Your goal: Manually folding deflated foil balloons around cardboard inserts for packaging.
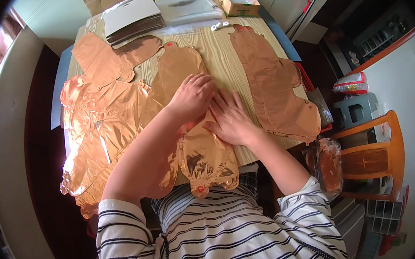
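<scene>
A flat rose-gold foil balloon [179, 61] lies lengthwise in front of me on the wooden table, its lower end reaching over the near edge. My left hand [194, 96] is on its middle, with fingers bent and pressed together at the foil; the fingertips are partly hidden. Beside it, touching or nearly so, my right hand [231, 121] lies flat with fingers spread across the balloon's right edge and the tabletop. A pile of crumpled rose-gold foil balloons [107, 112] covers the left side. Another flat foil balloon [271, 82] rests on the right.
Along the far edge are a stack of white and brown boards [132, 17], clear plastic sleeves [187, 7] and a small open carton [238, 0]. Small white pieces [219, 26] lie before the carton. A wooden chair [372, 160] stands right of the table.
</scene>
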Motion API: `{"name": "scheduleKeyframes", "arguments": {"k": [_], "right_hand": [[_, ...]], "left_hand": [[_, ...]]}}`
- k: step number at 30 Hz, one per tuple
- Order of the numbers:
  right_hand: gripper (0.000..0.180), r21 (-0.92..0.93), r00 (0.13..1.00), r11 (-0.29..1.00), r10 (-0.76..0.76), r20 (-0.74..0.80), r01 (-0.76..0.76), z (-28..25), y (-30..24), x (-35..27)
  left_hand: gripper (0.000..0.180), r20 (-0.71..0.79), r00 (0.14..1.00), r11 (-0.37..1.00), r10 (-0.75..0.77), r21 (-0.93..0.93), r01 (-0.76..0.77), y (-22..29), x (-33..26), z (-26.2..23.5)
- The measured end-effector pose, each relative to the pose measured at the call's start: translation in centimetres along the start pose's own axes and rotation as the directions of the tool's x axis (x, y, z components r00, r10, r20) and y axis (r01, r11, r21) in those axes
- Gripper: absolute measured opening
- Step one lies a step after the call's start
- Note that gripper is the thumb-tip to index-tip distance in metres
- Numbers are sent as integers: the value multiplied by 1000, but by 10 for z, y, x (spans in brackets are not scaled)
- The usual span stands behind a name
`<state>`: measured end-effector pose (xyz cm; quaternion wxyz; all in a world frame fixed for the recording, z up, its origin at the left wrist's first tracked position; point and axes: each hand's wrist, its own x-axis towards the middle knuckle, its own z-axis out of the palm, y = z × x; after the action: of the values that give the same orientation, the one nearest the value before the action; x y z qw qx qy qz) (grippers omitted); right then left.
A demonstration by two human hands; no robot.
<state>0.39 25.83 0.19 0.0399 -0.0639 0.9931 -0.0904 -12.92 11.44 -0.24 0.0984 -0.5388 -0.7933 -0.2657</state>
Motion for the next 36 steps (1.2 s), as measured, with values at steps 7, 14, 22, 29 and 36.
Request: {"name": "scheduleKeyframes", "arguments": {"k": [7,14,22,29,36], "right_hand": [[86,15,998,1000,-23,-53,24,5,3,-2],[84,35,994,993,-108,-14,109,-5,-12,-50],[85,79,991,988,-135,10,134,-7,-24,-82],[83,60,989,988,-139,-41,141,-3,-20,-83],[72,145,929,948,-232,-289,282,-16,-9,-60]], "left_hand": [[39,-50,997,997,-56,57,59,-30,15,17],[43,-98,994,999,-51,6,52,-38,18,23],[48,-28,989,988,-146,51,147,-63,32,20],[32,-181,934,939,-309,-213,269,28,-52,-73],[38,611,240,-220,-755,-580,784,152,-243,-128]]}}
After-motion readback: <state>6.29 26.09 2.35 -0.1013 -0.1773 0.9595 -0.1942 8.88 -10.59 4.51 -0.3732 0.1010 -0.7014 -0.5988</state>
